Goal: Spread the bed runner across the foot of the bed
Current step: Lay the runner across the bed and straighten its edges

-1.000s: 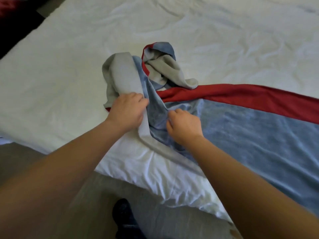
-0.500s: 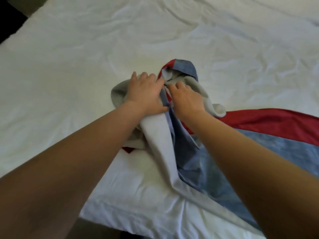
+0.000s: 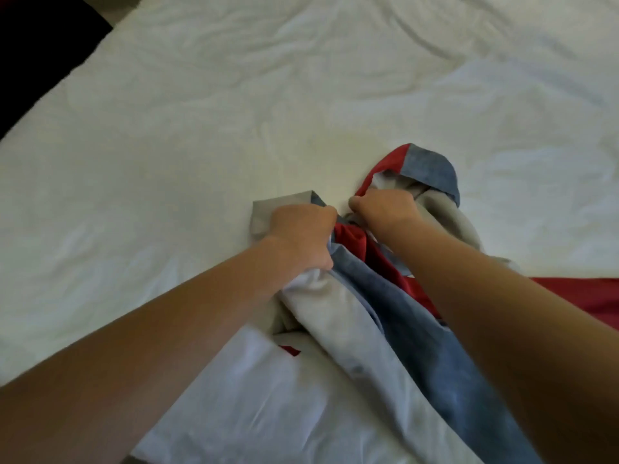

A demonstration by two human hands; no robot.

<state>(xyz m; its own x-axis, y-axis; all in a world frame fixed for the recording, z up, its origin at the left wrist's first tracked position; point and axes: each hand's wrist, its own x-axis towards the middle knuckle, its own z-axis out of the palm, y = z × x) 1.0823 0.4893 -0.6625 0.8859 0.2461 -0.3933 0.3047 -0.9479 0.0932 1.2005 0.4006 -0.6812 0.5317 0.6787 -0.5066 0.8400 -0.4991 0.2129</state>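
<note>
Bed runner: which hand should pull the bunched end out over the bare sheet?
Probably left. The left hand already grips the bed runner on the side facing the bare white sheet; the right hand grips nearer the flat part.

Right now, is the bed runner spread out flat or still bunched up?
Bunched up. The runner lies twisted in grey, blue and red folds on the bed, with the left hand and right hand gripping its crumpled end.
</note>
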